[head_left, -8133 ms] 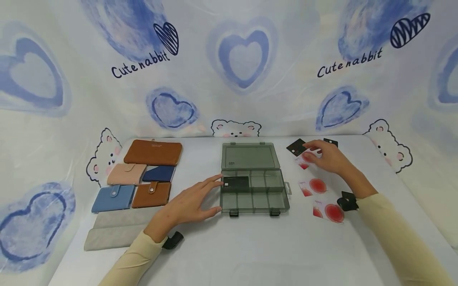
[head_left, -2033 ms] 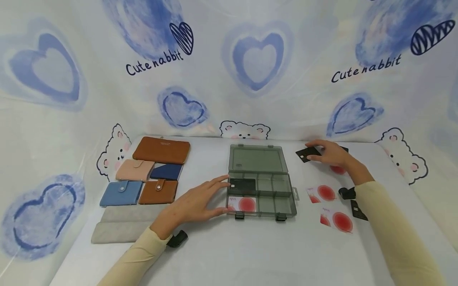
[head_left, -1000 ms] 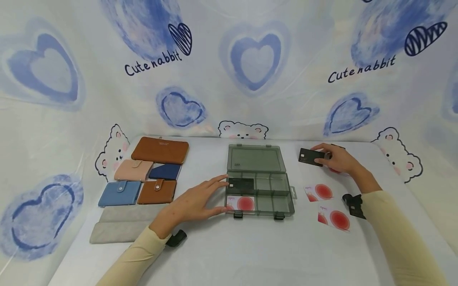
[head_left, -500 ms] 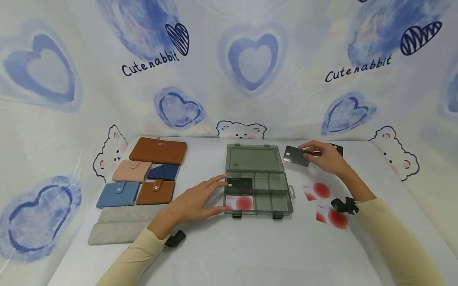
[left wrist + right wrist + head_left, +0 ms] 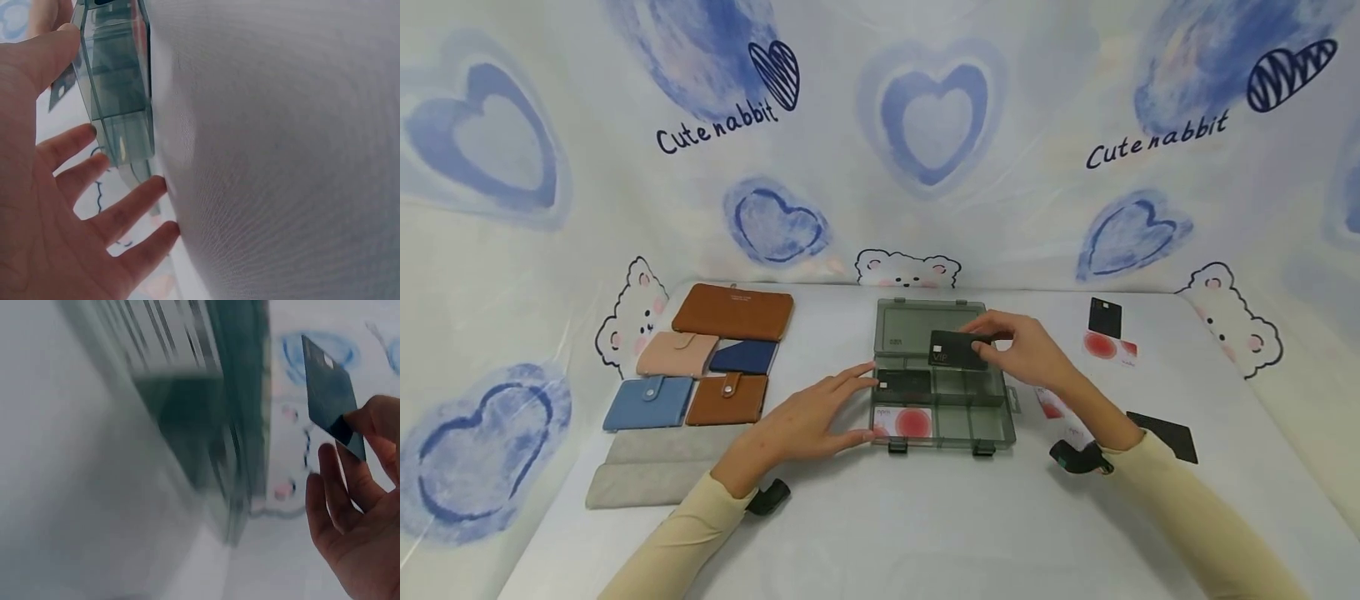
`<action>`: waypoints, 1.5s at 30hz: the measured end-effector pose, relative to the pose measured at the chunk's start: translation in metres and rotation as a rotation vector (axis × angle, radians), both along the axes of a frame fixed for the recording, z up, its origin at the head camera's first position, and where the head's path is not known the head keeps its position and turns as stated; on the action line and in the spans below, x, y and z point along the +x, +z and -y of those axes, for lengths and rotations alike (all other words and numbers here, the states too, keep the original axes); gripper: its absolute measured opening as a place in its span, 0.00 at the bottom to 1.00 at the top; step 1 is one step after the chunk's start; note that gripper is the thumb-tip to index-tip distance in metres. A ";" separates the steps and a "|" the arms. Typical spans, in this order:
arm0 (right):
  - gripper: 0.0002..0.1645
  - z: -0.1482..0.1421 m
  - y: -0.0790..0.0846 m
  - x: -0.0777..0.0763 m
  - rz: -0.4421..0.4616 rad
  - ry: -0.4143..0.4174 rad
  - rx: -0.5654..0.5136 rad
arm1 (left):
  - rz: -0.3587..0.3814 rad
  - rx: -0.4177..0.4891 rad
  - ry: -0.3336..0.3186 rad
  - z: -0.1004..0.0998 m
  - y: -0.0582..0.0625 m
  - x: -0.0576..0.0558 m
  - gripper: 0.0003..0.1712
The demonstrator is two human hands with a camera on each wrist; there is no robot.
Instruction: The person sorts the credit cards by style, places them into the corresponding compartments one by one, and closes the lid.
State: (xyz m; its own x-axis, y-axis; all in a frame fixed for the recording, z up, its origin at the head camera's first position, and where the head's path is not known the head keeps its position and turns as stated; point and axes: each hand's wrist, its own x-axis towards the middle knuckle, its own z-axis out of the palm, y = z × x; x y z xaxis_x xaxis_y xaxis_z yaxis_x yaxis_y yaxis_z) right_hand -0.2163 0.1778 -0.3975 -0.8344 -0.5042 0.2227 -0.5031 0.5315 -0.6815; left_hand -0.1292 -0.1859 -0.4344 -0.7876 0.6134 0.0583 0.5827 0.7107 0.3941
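In the head view my right hand (image 5: 1028, 352) pinches a black bank card (image 5: 953, 350) marked VIP between thumb and fingers. It holds the card above the open green see-through compartment box (image 5: 955, 425), near the lid hinge. The right wrist view shows the same card (image 5: 328, 394) tilted in the fingertips. My left hand (image 5: 790, 425) rests its spread fingers and thumb at the box's left side. Inside the box, a black card (image 5: 904, 384) lies in the upper left and a red-and-white card (image 5: 904, 422) in the lower left.
Right of the box lie black cards (image 5: 1105, 317) and red-and-white cards (image 5: 1108, 347), some partly behind my right arm. At left are a long brown wallet (image 5: 732, 312), pink (image 5: 677, 354), blue (image 5: 647, 403) and brown (image 5: 727, 398) small wallets, a navy card holder (image 5: 745, 357) and a grey pouch (image 5: 662, 475).
A red-and-white card has come into the box's lower left since the oldest frame. My right hand picked up a black card at the right and carried it left over the box. The left hand stays.
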 end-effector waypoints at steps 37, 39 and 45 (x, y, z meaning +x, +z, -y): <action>0.15 0.070 -0.027 0.042 -0.448 0.021 0.452 | -0.015 0.022 -0.018 -0.004 -0.003 -0.003 0.44; 0.15 0.070 -0.027 0.042 -0.450 0.024 0.463 | -0.022 0.023 -0.022 -0.004 -0.003 -0.003 0.43; 0.14 0.066 -0.027 0.038 -0.449 0.070 0.424 | -0.010 0.028 -0.012 -0.002 -0.002 -0.001 0.44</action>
